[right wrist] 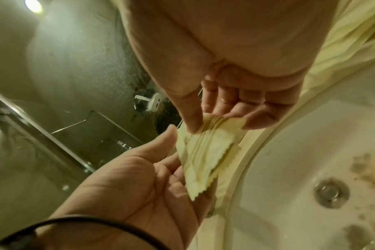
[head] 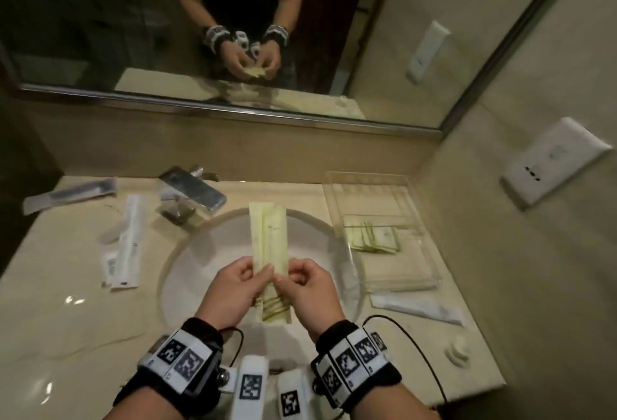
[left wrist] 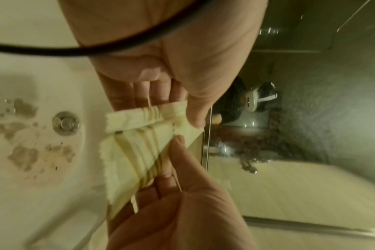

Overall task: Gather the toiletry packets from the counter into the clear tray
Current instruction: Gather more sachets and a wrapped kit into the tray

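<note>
- Long pale-yellow paper packets with green stripes (head: 269, 246), a pair overlapped, held over the white round sink basin (head: 200, 252).
- Pinched at the near end between thumb and fingertips of left hand (head: 233, 286) and right hand (head: 307, 286), thumbs nearly meeting.
- Clear plastic rectangular tray (head: 417, 272) right of the basin, already holding short yellow packets (head: 374, 236).
- Likely risk: light pinch on overlapped sachets, one sliding free into the stained, possibly wet basin.
- White sachets (head: 128, 242) left of the basin, white tube packet (head: 417, 307) just in front of the tray, not yet gathered.
- Chrome faucet (head: 193, 191) behind the basin, clear of the path to the tray.
</note>
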Action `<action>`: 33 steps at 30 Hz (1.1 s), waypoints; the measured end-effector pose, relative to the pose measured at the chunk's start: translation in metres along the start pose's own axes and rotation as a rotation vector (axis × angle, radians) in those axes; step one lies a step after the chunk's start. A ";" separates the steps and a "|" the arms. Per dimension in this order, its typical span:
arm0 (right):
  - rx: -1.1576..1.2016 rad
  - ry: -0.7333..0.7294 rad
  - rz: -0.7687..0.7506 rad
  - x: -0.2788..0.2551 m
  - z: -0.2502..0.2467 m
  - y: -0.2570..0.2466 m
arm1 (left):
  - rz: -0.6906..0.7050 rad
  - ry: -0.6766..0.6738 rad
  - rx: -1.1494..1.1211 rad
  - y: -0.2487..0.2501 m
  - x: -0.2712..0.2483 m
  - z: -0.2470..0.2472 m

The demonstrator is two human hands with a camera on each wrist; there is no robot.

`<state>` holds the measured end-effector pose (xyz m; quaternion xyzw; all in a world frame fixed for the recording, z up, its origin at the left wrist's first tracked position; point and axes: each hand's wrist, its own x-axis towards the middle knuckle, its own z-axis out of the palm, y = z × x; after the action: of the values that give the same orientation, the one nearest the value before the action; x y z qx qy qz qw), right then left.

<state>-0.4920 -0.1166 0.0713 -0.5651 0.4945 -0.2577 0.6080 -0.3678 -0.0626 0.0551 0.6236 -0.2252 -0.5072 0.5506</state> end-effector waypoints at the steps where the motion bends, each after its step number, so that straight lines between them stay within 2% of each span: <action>1: -0.013 0.002 -0.009 -0.001 -0.012 0.002 | 0.014 -0.020 0.018 -0.001 0.001 0.011; 5: -0.210 0.043 -0.006 -0.004 -0.072 0.019 | 0.006 -0.032 0.067 -0.006 0.008 0.046; 11: -0.779 0.227 0.168 0.004 -0.212 0.063 | -0.058 0.005 0.039 -0.016 0.012 0.080; 14: -0.849 0.255 0.238 0.015 -0.259 0.075 | -0.075 0.019 0.015 -0.019 0.016 0.097; 17: -0.828 0.236 0.178 0.030 -0.272 0.072 | -0.081 0.030 -0.005 -0.019 0.018 0.114; 19: -0.705 0.185 0.082 0.034 -0.264 0.062 | -0.088 0.025 -0.045 -0.017 0.019 0.127; 21: -0.509 0.042 0.002 0.032 -0.246 0.048 | -0.100 0.020 -0.089 -0.015 0.020 0.140; 25: -0.223 -0.301 0.047 0.031 -0.205 0.038 | -0.118 0.012 -0.097 -0.015 0.020 0.163; 27: -0.134 -0.381 0.037 0.035 -0.198 0.039 | -0.129 0.017 -0.100 -0.015 0.019 0.172; 30: -0.153 -0.439 0.032 0.040 -0.210 0.030 | -0.105 0.037 -0.099 -0.011 0.022 0.177; 33: -0.317 -0.479 0.040 0.048 -0.240 0.019 | -0.081 0.124 -0.155 -0.007 0.030 0.176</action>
<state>-0.6927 -0.2575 0.0693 -0.6880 0.3822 -0.0243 0.6164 -0.5130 -0.1663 0.0580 0.6182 -0.1254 -0.5052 0.5890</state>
